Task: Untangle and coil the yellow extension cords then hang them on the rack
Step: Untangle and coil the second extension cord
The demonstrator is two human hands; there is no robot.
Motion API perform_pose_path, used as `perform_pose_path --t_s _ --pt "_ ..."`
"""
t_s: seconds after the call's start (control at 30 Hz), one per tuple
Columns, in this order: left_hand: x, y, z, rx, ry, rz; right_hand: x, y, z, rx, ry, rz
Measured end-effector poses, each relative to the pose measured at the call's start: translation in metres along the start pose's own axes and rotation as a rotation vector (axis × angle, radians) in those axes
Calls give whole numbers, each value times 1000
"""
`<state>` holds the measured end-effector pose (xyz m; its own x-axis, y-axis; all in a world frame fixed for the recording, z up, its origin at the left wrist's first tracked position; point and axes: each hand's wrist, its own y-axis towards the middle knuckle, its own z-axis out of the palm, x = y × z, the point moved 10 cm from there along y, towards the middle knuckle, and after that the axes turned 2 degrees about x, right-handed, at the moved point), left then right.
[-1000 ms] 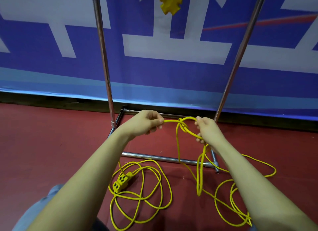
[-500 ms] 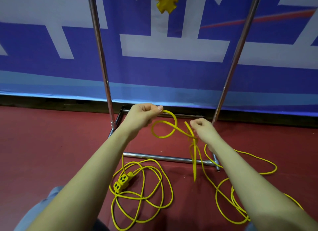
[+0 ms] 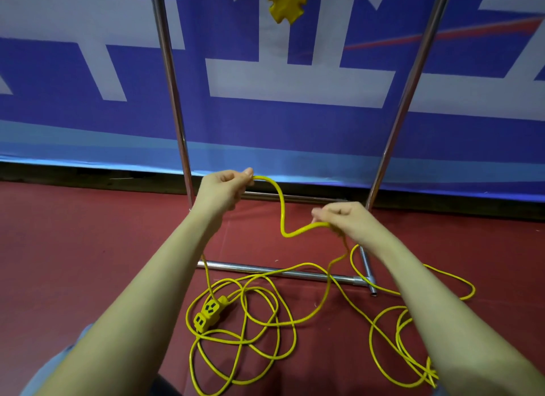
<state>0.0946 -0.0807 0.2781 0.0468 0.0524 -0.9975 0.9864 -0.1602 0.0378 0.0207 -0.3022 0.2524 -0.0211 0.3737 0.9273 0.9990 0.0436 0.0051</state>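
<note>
A yellow extension cord (image 3: 281,209) runs between my two hands above the red floor. My left hand (image 3: 224,190) pinches one stretch of it at the upper left. Lower and to the right, my right hand (image 3: 343,218) grips another stretch. The cord sags in a loose bend between them. The rest lies in tangled loops (image 3: 250,322) on the floor, with its yellow socket block (image 3: 209,311) among them. More loops (image 3: 407,336) lie under my right forearm. A second yellow cord's plug end (image 3: 287,4) hangs at the top of the chrome rack (image 3: 174,100).
The rack's two chrome uprights rise in front of a blue and white banner (image 3: 295,124). Its base bars (image 3: 280,273) lie on the red carpet just beyond the cord loops. A blue trouser leg (image 3: 56,363) shows at the lower left.
The knot-like loop between my hands has opened into a single loose bend. My hands moved apart, and the hanging fold dropped onto the floor loops.
</note>
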Motion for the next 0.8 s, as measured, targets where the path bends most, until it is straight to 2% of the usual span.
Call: perform_pose_path --t_s 0.1,0.23,0.33,0.47,0.63,0.8 --pt "-1 -5 13 59 16 -7 -11 1 15 69 -149 33" --pt "-3 -18 46 165 59 5 2 5 32 46 98 11" --pt "-6 -17 46 146 39 4 16 7 34 -4 187 -57" --pt "-8 -13 28 92 69 27 14 4 52 144 458 43" --pt "-5 -2 5 92 25 -3 -11 -4 23 112 313 144" --pt "9 -6 12 261 135 -78 -16 -10 7 66 159 139"
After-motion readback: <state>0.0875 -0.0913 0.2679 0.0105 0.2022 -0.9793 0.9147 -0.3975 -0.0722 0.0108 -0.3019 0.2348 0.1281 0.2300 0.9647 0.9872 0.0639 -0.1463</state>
